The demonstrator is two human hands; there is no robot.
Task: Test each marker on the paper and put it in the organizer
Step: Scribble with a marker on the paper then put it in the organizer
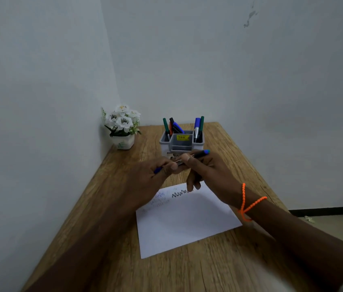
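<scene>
Both hands meet above the far edge of the white paper (187, 220). My right hand (206, 171) grips a dark marker (198, 154) whose blue end points right. My left hand (155, 175) is closed on the marker's other end, where a blue piece (157, 170), probably its cap, shows between the fingers. The paper carries several scribbled test lines (180, 194) near its far edge. Behind the hands stands the grey organizer (182, 143), with several green, blue, black and orange markers (173, 127) upright in its left and right compartments.
A white pot of white artificial flowers (123, 125) sits in the far left corner of the wooden table (219, 266). Walls close the table's left and far sides. The right table edge drops to the floor. An orange cord (248, 204) circles my right wrist.
</scene>
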